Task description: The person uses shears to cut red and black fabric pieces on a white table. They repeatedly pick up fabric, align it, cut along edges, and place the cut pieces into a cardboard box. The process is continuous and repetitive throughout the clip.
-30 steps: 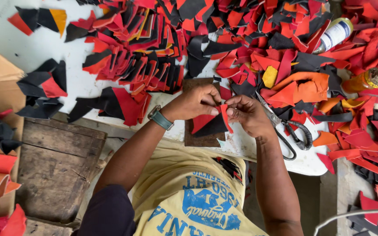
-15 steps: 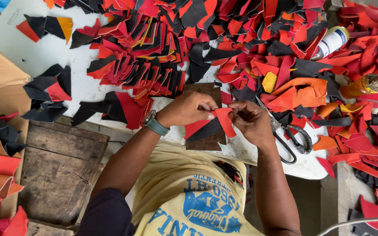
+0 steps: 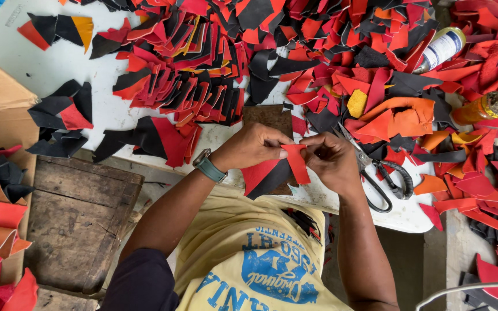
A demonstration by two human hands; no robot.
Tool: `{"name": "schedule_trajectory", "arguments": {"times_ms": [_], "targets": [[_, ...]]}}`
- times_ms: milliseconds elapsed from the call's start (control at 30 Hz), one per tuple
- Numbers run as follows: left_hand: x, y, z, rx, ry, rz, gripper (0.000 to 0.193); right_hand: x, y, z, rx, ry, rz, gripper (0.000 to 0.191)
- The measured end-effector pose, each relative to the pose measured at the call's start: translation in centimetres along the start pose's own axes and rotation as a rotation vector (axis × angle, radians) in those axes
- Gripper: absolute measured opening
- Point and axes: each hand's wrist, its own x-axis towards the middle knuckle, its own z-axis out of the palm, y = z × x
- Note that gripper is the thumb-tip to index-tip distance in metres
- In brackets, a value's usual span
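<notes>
Looks like early-to-middle going: both hands, left hand (image 3: 252,147) and right hand (image 3: 332,161), pinch a joined red-and-black leather piece (image 3: 278,170) at the white surface (image 3: 110,115) edge, some neat fanned stacks of red-and-black pieces (image 3: 185,86) look done, a huge loose scrap heap (image 3: 376,63) remains.

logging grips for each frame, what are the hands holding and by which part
Both hands pinch one red cut piece at its top edge: left hand on the left corner, right hand on the right. A red-and-black piece hangs below.
</notes>
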Motion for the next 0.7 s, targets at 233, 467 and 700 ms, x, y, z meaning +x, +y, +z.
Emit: {"name": "schedule_trajectory", "arguments": {"times_ms": [233,467,700], "targets": [[0.0,0.8,-0.1,0.003,-0.01,0.096,0.031,-0.5,0.1,0.1,-0.047,0.03,-0.12,0.014],[-0.3,1.2,-0.7,-0.309,-0.058,-0.019,0.052,0.3,3.7,-0.3,0.585,-0.113,0.063,0.018],[-0.8,0.0,-0.3,-0.168,0.006,-0.031,0.024,0.2,2.2,1.0,0.538,-0.158,0.329,0.023]]}}
